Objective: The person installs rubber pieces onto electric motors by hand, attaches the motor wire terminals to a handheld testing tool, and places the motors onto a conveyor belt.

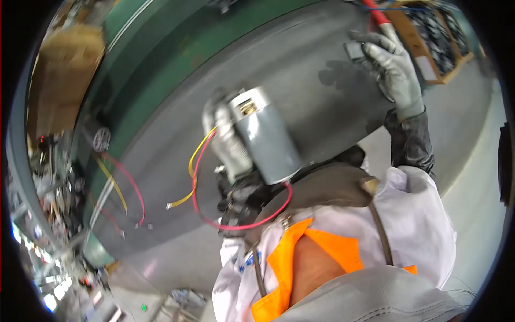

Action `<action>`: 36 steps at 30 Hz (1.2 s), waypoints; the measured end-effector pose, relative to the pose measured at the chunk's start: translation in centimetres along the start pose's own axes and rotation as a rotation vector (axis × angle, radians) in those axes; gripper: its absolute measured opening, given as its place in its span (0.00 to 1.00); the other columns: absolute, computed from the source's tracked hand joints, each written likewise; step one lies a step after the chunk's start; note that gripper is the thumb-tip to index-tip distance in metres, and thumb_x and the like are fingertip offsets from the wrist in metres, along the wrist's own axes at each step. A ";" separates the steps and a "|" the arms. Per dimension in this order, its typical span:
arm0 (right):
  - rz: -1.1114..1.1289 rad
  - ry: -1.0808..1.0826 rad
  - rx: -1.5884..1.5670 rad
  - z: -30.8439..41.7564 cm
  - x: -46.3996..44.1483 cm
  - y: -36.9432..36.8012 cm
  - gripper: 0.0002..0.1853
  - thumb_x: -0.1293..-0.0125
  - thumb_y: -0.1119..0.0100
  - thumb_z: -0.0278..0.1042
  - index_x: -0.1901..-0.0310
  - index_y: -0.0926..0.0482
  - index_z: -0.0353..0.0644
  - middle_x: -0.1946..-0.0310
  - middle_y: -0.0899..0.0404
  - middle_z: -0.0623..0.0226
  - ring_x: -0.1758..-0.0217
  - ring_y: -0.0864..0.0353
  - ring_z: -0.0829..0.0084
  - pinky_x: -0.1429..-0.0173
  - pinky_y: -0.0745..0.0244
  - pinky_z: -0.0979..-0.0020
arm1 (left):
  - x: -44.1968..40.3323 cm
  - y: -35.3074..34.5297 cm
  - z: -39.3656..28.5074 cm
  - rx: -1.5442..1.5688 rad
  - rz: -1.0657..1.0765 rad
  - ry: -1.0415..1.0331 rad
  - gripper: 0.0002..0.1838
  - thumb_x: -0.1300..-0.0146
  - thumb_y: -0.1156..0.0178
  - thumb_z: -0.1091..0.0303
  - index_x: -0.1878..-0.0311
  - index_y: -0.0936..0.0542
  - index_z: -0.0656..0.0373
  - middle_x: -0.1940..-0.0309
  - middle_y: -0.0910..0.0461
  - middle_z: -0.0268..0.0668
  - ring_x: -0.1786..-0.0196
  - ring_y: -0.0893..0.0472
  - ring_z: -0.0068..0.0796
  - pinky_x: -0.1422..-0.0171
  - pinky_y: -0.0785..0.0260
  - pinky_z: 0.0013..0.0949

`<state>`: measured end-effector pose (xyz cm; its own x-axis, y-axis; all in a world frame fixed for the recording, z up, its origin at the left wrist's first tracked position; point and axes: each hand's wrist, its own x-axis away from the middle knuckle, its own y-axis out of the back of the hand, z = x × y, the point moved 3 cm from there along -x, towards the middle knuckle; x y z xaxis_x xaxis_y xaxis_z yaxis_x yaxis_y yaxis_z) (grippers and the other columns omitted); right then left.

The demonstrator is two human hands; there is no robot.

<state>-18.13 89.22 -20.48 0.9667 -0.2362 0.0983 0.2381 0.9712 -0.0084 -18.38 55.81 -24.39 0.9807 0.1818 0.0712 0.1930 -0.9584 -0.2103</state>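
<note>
A grey cylindrical motor (270, 140) with a silver end cap lies tilted in front of my torso. An opening in the cap shows brass-coloured parts. My left hand (224, 134), in a grey glove, is closed around the motor's left side. A red wire (241, 227) loops from the motor's lower end, and a yellow wire (192, 161) hangs beside my left hand. My gloved right hand (394, 72) is raised at the upper right. Its fingers pinch a small greyish flat piece (354, 51), whose kind I cannot make out. A red handle-like thing (377, 12) appears just beyond that hand.
Beneath my hands runs a dark belt-like surface (177, 121) with a green edge (155, 43). Another motor (97, 135) with yellow and red wires is at the left. A cardboard box (437, 40) of dark parts stands upper right; a brown carton (64, 75) stands far left.
</note>
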 end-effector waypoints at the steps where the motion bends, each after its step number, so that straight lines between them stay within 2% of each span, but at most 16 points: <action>1: 0.050 -0.128 0.037 -0.4 0.8 -3.5 0.18 0.25 0.37 0.40 0.43 0.17 0.35 0.60 0.15 0.73 0.65 0.18 0.88 0.69 0.29 0.85 | -0.1 0.2 0.4 0.040 -0.007 0.017 0.23 0.23 0.43 0.58 0.35 0.27 0.66 0.45 0.18 0.48 0.44 0.18 0.35 0.37 0.25 0.38; 4: 0.295 -0.204 -0.067 -2.3 1.6 -11.4 0.15 0.26 0.37 0.36 0.45 0.16 0.35 0.68 0.16 0.73 0.72 0.19 0.86 0.70 0.27 0.84 | -0.5 0.2 1.1 0.157 0.015 0.047 0.21 0.24 0.42 0.63 0.36 0.25 0.66 0.44 0.18 0.47 0.45 0.17 0.33 0.39 0.23 0.35; 6: 0.322 -0.285 -0.094 -2.9 2.0 -14.4 0.13 0.26 0.38 0.33 0.47 0.16 0.34 0.72 0.17 0.73 0.76 0.20 0.85 0.70 0.26 0.83 | -0.3 -0.1 0.8 0.234 0.017 0.065 0.19 0.24 0.42 0.66 0.36 0.25 0.65 0.45 0.18 0.46 0.46 0.17 0.33 0.42 0.22 0.34; 12: 0.297 -0.216 -0.005 -1.9 2.7 -17.0 0.11 0.26 0.40 0.31 0.48 0.14 0.38 0.70 0.18 0.75 0.71 0.22 0.89 0.72 0.30 0.84 | -0.7 0.5 1.5 0.172 0.030 0.081 0.18 0.23 0.44 0.68 0.36 0.26 0.65 0.44 0.19 0.48 0.44 0.17 0.35 0.38 0.22 0.37; 15: 0.284 -0.241 -0.004 -1.9 3.2 -17.7 0.11 0.28 0.40 0.29 0.48 0.14 0.39 0.68 0.16 0.73 0.69 0.19 0.86 0.67 0.25 0.81 | -0.7 0.5 1.8 0.201 0.024 0.105 0.17 0.24 0.45 0.70 0.36 0.26 0.65 0.45 0.18 0.47 0.44 0.17 0.34 0.38 0.23 0.36; 17: 0.201 0.006 0.225 -1.9 3.3 -18.2 0.11 0.30 0.40 0.28 0.49 0.15 0.39 0.65 0.13 0.67 0.64 0.15 0.80 0.59 0.20 0.75 | -0.6 0.4 1.8 0.185 0.056 0.071 0.17 0.23 0.46 0.69 0.36 0.25 0.64 0.44 0.19 0.45 0.44 0.18 0.32 0.37 0.24 0.35; 20: 0.167 0.121 0.292 -2.0 3.5 -18.8 0.10 0.31 0.39 0.29 0.51 0.15 0.40 0.61 0.12 0.62 0.60 0.13 0.75 0.52 0.19 0.72 | -0.5 0.3 1.5 0.149 0.107 0.060 0.17 0.22 0.47 0.66 0.36 0.26 0.62 0.42 0.20 0.43 0.42 0.20 0.31 0.36 0.26 0.34; 21: 0.184 0.164 0.342 -2.0 3.4 -18.8 0.11 0.31 0.40 0.30 0.49 0.16 0.41 0.57 0.13 0.59 0.57 0.12 0.65 0.51 0.18 0.68 | -0.5 0.3 1.6 0.115 0.137 0.057 0.17 0.22 0.47 0.65 0.35 0.26 0.62 0.42 0.21 0.43 0.42 0.20 0.31 0.35 0.26 0.35; 22: 0.179 0.161 0.341 -2.2 3.2 -18.8 0.11 0.31 0.40 0.30 0.49 0.16 0.41 0.57 0.13 0.59 0.57 0.12 0.65 0.51 0.18 0.68 | -0.5 0.2 1.6 0.081 0.168 0.055 0.18 0.22 0.47 0.64 0.35 0.27 0.61 0.41 0.21 0.42 0.41 0.21 0.31 0.35 0.27 0.35; 24: 0.166 0.403 0.512 -2.2 3.1 -19.1 0.15 0.31 0.39 0.31 0.43 0.19 0.43 0.52 0.14 0.56 0.52 0.12 0.56 0.47 0.18 0.63 | -0.5 0.3 1.5 0.002 0.182 0.108 0.19 0.22 0.47 0.63 0.34 0.29 0.61 0.41 0.22 0.43 0.41 0.22 0.31 0.34 0.27 0.35; 25: 0.193 0.411 0.527 -1.9 3.1 -18.9 0.19 0.31 0.40 0.32 0.39 0.21 0.45 0.48 0.15 0.55 0.48 0.15 0.51 0.45 0.18 0.59 | -0.7 0.4 1.8 -0.005 0.208 0.099 0.19 0.22 0.47 0.63 0.34 0.29 0.62 0.41 0.22 0.44 0.40 0.22 0.31 0.33 0.28 0.35; 28: 0.251 0.387 0.652 -1.3 2.4 -18.1 0.20 0.31 0.39 0.34 0.38 0.22 0.45 0.47 0.15 0.55 0.47 0.15 0.52 0.45 0.19 0.60 | -0.7 -0.6 1.7 0.106 0.226 0.151 0.19 0.22 0.46 0.63 0.36 0.30 0.63 0.42 0.23 0.45 0.40 0.23 0.32 0.33 0.29 0.36; 29: 0.297 0.326 0.701 -0.9 1.7 -18.0 0.23 0.31 0.39 0.36 0.35 0.23 0.45 0.51 0.14 0.53 0.54 0.12 0.55 0.48 0.18 0.61 | -0.8 -0.6 1.7 0.080 0.232 0.138 0.18 0.22 0.46 0.63 0.36 0.30 0.63 0.42 0.23 0.45 0.40 0.23 0.32 0.33 0.29 0.36; 30: 0.461 -0.032 0.599 -0.5 0.9 -17.2 0.25 0.30 0.39 0.38 0.32 0.24 0.44 0.63 0.14 0.56 0.69 0.14 0.64 0.60 0.18 0.65 | -0.8 -0.5 1.9 0.062 0.237 0.121 0.18 0.22 0.46 0.63 0.36 0.30 0.63 0.42 0.23 0.45 0.40 0.23 0.32 0.33 0.29 0.36; 33: 0.735 -0.412 0.305 -3.0 -1.5 -16.0 0.28 0.26 0.40 0.41 0.30 0.27 0.36 0.76 0.26 0.74 0.80 0.26 0.82 0.77 0.31 0.78 | -1.3 -0.3 2.1 -0.010 0.238 0.077 0.18 0.22 0.46 0.63 0.36 0.30 0.63 0.42 0.23 0.45 0.40 0.23 0.32 0.33 0.30 0.36; 36: 0.833 -0.413 0.336 -2.9 -2.2 -16.2 0.24 0.25 0.42 0.43 0.35 0.23 0.36 0.78 0.26 0.73 0.81 0.26 0.82 0.79 0.31 0.78 | -1.2 0.0 1.8 -0.050 0.224 0.049 0.18 0.23 0.45 0.63 0.37 0.30 0.63 0.43 0.23 0.44 0.40 0.23 0.32 0.33 0.30 0.37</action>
<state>-23.84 73.94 -23.44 0.6895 0.4940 0.5297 -0.6040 0.7958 0.0440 -19.46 55.99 -26.25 0.9960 -0.0463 0.0760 -0.0322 -0.9835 -0.1778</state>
